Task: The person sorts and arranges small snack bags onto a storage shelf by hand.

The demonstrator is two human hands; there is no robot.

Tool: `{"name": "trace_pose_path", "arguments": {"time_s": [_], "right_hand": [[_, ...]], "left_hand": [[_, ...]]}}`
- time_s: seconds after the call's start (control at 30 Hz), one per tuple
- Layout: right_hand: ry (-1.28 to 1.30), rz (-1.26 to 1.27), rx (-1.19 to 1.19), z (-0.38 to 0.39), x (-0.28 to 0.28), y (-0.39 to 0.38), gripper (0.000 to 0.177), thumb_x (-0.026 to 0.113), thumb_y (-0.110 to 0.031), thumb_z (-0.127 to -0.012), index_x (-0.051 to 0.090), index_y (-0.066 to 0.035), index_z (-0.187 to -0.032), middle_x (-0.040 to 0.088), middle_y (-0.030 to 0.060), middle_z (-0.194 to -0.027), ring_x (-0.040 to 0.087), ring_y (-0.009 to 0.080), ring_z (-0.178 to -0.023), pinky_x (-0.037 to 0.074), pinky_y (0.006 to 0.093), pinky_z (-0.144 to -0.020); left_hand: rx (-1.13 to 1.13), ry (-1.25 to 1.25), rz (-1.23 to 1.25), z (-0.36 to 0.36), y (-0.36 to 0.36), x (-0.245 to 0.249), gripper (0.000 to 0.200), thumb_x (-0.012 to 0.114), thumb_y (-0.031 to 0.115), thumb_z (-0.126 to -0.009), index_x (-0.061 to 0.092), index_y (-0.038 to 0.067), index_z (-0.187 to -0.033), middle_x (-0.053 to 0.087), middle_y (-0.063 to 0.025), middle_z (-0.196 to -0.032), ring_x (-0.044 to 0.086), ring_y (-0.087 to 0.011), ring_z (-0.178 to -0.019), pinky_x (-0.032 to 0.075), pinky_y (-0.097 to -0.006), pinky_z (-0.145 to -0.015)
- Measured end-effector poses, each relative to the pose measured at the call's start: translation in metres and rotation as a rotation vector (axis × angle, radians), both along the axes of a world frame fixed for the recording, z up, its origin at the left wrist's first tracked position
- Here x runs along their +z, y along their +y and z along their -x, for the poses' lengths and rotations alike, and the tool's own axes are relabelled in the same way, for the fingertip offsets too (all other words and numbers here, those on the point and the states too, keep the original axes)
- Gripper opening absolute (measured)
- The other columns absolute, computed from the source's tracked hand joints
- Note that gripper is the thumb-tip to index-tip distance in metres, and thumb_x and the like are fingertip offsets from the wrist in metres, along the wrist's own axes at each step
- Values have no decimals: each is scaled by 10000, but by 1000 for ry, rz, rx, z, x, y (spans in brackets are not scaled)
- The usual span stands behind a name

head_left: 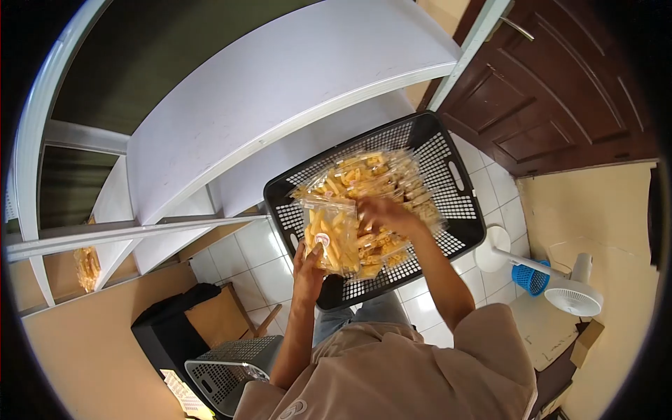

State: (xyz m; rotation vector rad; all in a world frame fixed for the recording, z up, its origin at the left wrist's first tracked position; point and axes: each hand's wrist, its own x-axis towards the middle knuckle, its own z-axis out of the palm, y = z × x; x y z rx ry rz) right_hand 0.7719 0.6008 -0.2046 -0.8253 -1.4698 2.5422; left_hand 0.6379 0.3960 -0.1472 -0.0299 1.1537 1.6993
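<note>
My left hand point(308, 269) grips the lower left edge of a clear plastic packet of yellow stick-shaped snacks point(334, 241), which has a round label on its front. The packet is held over the left side of a black plastic basket point(458, 234). Inside the basket are several more snack packets point(374, 171), stacked close together. My right hand point(385, 213) is above these packets, just right of the held one. Its fingers are smeared by motion, so I cannot make out whether they hold anything.
White shelves point(280, 63) rise beyond the basket, with another snack packet point(87, 269) on the left. A grey basket point(234, 371) and a cardboard box point(220, 315) stand at lower left. On the right are a white fan point(574, 297), a blue bin point(530, 278) and a brown door point(546, 91).
</note>
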Motion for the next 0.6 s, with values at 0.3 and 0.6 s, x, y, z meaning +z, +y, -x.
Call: {"name": "trace_pose_path", "arguments": {"time_s": [0.3, 0.6], "right_hand": [[-191, -217, -143, -57, 16, 9, 429, 746, -107, -764, 607, -44, -1165, 663, 51, -937, 613, 93, -772, 541, 242, -617], [-304, -690, -135, -25, -127, 134, 390, 691, -48, -782, 611, -38, -1163, 626, 114, -1128, 645, 211, -915, 551, 323, -789]], "left_hand": [[-102, 150, 103, -19, 4, -41, 358, 584, 81, -901, 469, 31, -1236, 558, -89, -1206, 553, -188, -1104, 445, -328, -929], [-99, 227, 133, 8, -1, -20, 311, 570, 112, -917, 508, 2, -1202, 590, -63, -1137, 571, -143, -1029, 447, -300, -903]]}}
